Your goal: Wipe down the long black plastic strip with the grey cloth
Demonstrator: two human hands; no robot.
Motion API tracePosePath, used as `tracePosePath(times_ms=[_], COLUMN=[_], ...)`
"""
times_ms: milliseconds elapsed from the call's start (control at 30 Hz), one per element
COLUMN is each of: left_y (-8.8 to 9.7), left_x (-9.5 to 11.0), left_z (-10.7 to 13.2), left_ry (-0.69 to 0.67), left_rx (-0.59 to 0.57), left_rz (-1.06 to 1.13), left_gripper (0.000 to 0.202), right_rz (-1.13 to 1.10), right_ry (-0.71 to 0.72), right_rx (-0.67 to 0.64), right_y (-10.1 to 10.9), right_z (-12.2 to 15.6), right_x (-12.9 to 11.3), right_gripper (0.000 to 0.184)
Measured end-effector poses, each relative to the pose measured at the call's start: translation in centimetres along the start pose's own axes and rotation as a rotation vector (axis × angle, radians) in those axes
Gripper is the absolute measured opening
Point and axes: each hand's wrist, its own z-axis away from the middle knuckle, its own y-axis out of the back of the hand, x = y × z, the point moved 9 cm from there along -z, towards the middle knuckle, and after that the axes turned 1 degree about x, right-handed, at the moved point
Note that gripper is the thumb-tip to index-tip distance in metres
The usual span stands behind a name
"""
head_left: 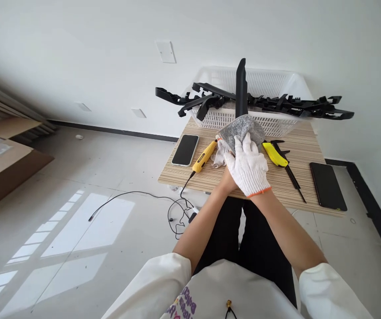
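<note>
My right hand (248, 168), in a white knit glove with an orange cuff, presses its fingers on a crumpled grey cloth (240, 130). The bare wrist of my left hand (229, 180) passes beneath the right one; its fingers are hidden. From behind the cloth a long black plastic trim strip (241, 91) rises toward the wall; its lower end is covered. Another white glove (219, 158) lies partly visible by the left hand. Just left is a yellow corded tool (204, 157); to the right lie a yellow-handled cutter (275, 155) and a black caliper (292, 177).
A white plastic basket (276, 126) at the table's back carries several black trim strips (286, 105) overhanging both sides. Phones lie at left (185, 149) and right (327, 186) on the wood-grain table (170, 176). A black cable (143, 192) trails over the floor. Cardboard box (7, 173) stands far left.
</note>
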Motion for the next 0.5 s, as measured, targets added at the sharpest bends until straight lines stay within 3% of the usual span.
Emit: tracePosePath(times_ms=[100, 267, 500], left_y=[-0.4, 0.3, 0.2], left_x=[0.3, 0.3, 0.8], left_z=[-0.1, 0.2, 0.2], left_ry=[-0.027, 0.034, 0.140], left_rx=[-0.021, 0.055, 0.004], left_rz=[-0.004, -0.015, 0.035], left_gripper=[0.038, 0.044, 0.039], right_rz=[-0.007, 0.003, 0.056], right_ry=[-0.048, -0.098, -0.239], right_rx=[0.004, 0.058, 0.167], right_y=[0.2, 1.9, 3.1], right_z=[-2.6, -6.9, -11.6], right_x=[0.4, 0.5, 1.0], right_gripper=[0.064, 0.065, 0.068])
